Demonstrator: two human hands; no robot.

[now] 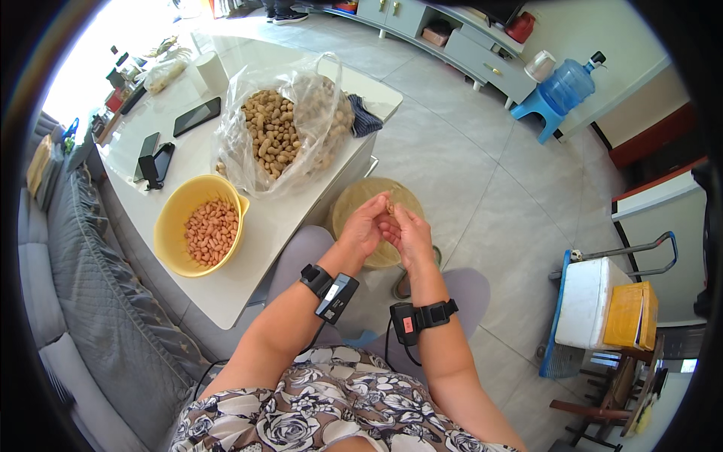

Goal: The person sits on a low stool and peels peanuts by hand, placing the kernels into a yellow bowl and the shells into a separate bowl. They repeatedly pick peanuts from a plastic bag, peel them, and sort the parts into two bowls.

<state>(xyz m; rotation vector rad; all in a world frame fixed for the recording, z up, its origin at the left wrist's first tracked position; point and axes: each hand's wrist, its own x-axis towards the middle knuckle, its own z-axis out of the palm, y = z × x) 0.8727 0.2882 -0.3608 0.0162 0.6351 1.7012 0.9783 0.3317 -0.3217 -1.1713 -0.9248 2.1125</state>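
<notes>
My left hand [364, 227] and my right hand [411, 233] meet in front of me, fingertips pinched together around a small peanut [390, 209]. Below them stands a round, pale yellow bin [350, 202], partly covered by my hands; its contents are hard to make out. On the table to the left, a yellow bowl [170, 239] with a spout holds shelled pink peanuts [212, 233]. Behind it, a clear plastic bag [309, 162] gapes around many unshelled peanuts [271, 132].
The white table [218, 295] carries a dark phone [197, 117], a black stand [157, 166] and a paper roll [212, 72]. A grey sofa [113, 301] runs along the left. On the right, a white foam box [586, 301] sits on a trolley; a water jug [566, 87] rests on a blue stool.
</notes>
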